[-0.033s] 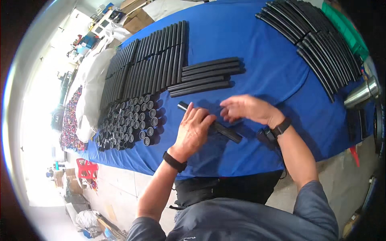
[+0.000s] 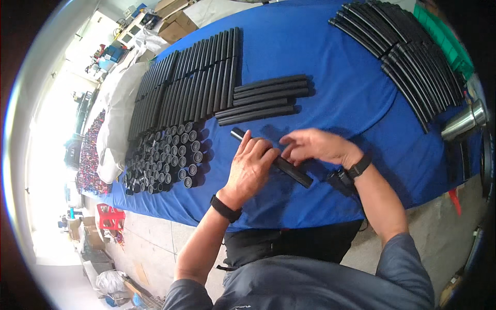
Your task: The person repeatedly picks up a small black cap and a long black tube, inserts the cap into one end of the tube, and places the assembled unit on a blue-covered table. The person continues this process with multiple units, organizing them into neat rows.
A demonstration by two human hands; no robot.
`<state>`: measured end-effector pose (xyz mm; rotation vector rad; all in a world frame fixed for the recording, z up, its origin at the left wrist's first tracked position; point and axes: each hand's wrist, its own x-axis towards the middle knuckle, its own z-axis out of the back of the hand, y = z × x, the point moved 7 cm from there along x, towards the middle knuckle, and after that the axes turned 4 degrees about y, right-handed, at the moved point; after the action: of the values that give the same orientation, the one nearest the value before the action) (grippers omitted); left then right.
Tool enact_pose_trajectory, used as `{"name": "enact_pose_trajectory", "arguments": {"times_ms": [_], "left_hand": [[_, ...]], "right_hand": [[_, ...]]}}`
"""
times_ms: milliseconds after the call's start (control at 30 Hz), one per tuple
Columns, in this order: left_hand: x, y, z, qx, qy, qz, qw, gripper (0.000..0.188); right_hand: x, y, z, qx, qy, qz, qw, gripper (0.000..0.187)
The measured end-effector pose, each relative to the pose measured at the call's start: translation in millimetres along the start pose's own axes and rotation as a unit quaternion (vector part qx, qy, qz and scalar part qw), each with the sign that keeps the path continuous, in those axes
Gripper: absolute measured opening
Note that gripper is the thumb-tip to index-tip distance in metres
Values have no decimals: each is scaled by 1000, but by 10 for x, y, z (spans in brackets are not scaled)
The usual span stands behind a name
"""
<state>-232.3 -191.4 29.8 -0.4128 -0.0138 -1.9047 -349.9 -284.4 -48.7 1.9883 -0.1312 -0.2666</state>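
My left hand (image 2: 250, 166) is closed around a black tube (image 2: 297, 173) that lies aslant over the blue cloth. The tube's shiny upper left end pokes out past the fingers, and its darker end points down to the right. Just right of it hovers my right hand (image 2: 326, 146), fingers bent and apart, holding nothing I can see. Its fingertips are close to the tube; whether they touch it I cannot tell. By my right wrist lies a small black object (image 2: 340, 181) with a cord, partly hidden. Several loose black tubes (image 2: 258, 109) lie beyond my hands.
Rows of black tubes (image 2: 199, 77) lie at the far left, with many round black caps (image 2: 182, 150) nearer me. More black tubes (image 2: 408, 67) lie at the far right, beside a green bin (image 2: 444, 39) and a metal cylinder (image 2: 463, 121). The blue cloth (image 2: 330, 67) covers the table.
My right hand has come slightly down and left, nearer the tube, and its fingers are more bent. The left hand and the tube have barely shifted.
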Motion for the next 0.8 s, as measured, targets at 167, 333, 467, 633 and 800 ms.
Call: {"name": "enact_pose_trajectory", "arguments": {"times_ms": [167,333,467,633,800], "left_hand": [[66,-123,154,21,-73,-11,997,42],[-476,335,596,50,-135,100,984,39],[-1385,1036,935,100,-133,314,935,29],[-1800,1161,931,162,-47,400,901,44],[-1625,1184,680,233,10,377,896,52]], "right_hand": [[13,-7,-295,53,36,-20,998,38],[-26,52,-74,128,-48,12,991,22],[-11,63,-69,118,-88,14,989,21],[-13,83,-93,110,-73,7,991,22],[8,61,-88,99,-63,17,993,22]]}}
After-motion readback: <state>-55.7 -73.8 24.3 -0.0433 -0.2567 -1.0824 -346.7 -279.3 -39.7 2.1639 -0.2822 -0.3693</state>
